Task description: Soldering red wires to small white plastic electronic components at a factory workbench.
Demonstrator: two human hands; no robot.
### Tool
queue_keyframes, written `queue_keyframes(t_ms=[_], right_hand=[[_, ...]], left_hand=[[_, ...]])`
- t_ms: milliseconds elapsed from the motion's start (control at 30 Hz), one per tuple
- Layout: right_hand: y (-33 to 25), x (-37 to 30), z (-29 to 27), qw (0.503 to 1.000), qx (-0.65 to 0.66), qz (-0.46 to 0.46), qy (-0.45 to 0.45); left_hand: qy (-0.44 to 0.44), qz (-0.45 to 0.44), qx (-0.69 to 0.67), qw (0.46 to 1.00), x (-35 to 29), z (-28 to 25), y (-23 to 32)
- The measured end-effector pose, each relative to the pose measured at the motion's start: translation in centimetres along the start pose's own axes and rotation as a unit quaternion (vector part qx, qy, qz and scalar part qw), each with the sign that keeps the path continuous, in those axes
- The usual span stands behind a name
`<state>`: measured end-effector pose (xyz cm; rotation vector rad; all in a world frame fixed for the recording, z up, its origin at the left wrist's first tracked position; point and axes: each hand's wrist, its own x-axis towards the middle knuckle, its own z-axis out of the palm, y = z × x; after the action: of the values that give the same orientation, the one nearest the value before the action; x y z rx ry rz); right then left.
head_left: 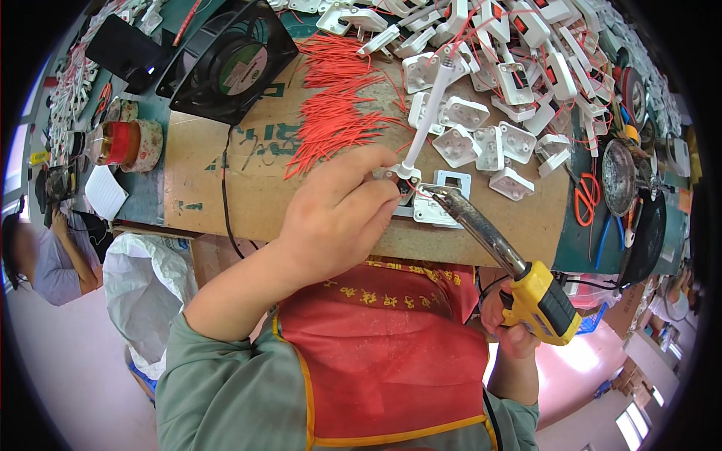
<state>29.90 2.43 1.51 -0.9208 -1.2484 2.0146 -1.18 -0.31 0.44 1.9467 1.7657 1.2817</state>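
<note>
My right hand [502, 319] grips the yellow-and-black handle of a soldering gun [547, 304]. Its dark metal barrel slants up to the left, with the tip at a small white plastic housing [435, 207]. My left hand [338, 207] is closed, its fingertips pinching that housing's left side near a thin red wire. A white tube [429, 113] rises from the housing, with red wires at its top end. The fingers partly hide what they pinch. Beneath the housing lies a light grey frame [453, 183].
Cut red wires [335, 98] lie across the cardboard [256, 173]. White housings [489, 146] crowd the back right. A black fan [235, 64] stands at the back left, a jar [124, 143] beyond it. Right are red-handled scissors [587, 199] and a round metal tin [619, 177]. Another person [56, 255] sits left.
</note>
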Motion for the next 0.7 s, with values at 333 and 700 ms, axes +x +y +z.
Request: queue_keyframes(t_ms=[333, 700], right_hand=[[0.9, -0.1, -0.7, 0.998, 0.003, 0.042, -0.036], [0.9, -0.1, -0.4, 0.999, 0.027, 0.030, -0.025]], left_hand=[[-0.121, -0.013, 0.064, 0.990, 1.9, -1.9, 1.5], [-0.082, 0.010, 0.062, 0.995, 1.9, -1.7, 0.9]])
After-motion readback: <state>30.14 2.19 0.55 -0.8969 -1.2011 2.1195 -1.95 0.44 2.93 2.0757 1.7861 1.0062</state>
